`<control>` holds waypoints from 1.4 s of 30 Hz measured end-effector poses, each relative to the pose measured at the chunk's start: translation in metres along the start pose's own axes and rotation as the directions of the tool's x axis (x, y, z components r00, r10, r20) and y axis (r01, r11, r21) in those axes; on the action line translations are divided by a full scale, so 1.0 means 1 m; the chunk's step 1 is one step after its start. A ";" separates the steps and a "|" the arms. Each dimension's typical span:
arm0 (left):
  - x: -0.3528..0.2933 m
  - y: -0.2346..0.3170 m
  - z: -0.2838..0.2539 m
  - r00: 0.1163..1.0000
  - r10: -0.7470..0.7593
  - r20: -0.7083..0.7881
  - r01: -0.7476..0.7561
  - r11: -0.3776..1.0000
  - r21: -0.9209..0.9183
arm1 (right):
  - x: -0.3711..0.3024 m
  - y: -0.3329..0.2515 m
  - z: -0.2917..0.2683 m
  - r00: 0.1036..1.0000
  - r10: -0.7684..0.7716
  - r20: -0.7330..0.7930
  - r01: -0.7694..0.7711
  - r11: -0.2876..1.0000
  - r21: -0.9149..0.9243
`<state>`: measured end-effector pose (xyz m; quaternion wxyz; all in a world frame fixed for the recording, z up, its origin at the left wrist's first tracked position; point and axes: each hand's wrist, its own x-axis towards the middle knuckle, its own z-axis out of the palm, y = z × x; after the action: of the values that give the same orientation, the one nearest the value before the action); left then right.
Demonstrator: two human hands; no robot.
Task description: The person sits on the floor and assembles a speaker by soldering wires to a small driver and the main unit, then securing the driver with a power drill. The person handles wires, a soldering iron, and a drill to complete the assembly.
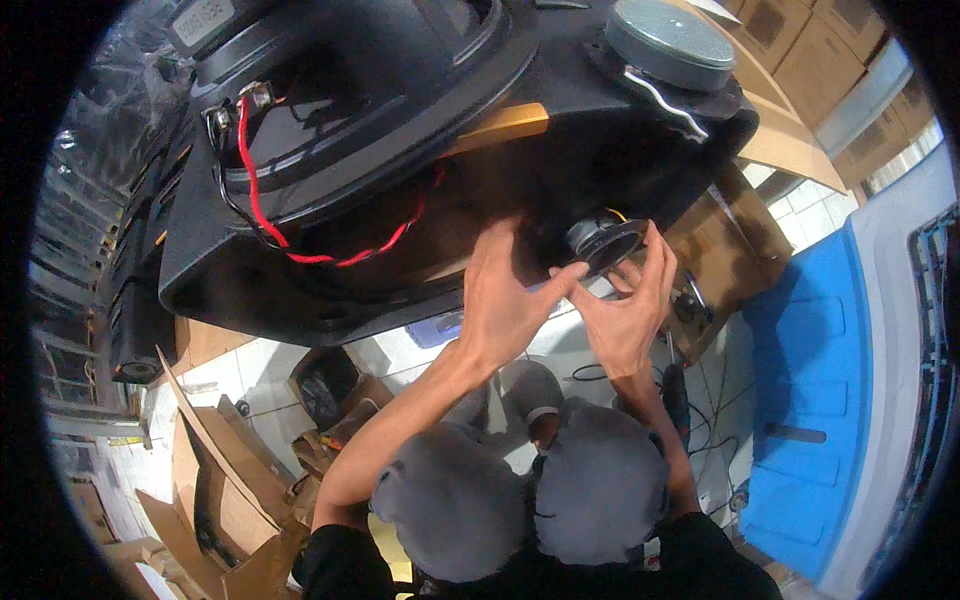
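Small round speaker [605,247]: it is tilted in front of the right part of the opening, off any support, so I think this is why it must be carried by the fingers.
Right hand [625,318]: the fingers are narrow, holding the small round speaker by its rim; probably this grip spares the middle from pressure.
Left hand [500,300]: the thumb reaches toward the rim, near the right thumb; the other fingers are blurred against the dark opening, so I cannot tell whether they hold something.
Yellow wire [617,214]: it shows just behind the small round speaker; if it is joined there, it may limit how far the piece can go.
Black cabinet [190,275]: its long opening is turned to the person, which seems to give both hands access.
Large speaker [400,175]: it sits at the upper left with its terminals exposed; the red wire [252,190] hangs slack from there toward the opening, perhaps to allow some movement.
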<state>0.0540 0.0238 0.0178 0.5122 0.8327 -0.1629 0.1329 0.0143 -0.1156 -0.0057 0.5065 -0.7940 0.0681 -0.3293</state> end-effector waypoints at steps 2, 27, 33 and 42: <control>0.006 0.003 0.001 0.998 0.057 -0.012 -0.057 0.998 -0.006 | 0.002 0.001 0.003 0.999 -0.035 -0.011 0.034 0.999 -0.025; 0.037 -0.003 0.012 0.994 -0.097 0.055 0.106 0.972 -0.210 | 0.011 0.002 0.014 0.998 -0.070 0.001 0.067 0.952 -0.300; 0.037 0.002 0.010 0.995 -0.088 0.042 0.095 0.975 -0.203 | 0.011 0.009 0.018 0.996 -0.081 -0.038 0.070 0.970 -0.233; 0.032 0.002 -0.008 0.962 -0.119 0.245 0.191 0.936 -0.296 | 0.004 0.019 0.013 0.993 -0.117 -0.023 0.112 0.983 -0.147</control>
<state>0.0823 0.0255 0.0350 0.6266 0.7596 -0.1720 -0.0302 0.0289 -0.1166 -0.0235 0.4263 -0.8261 0.0541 -0.3646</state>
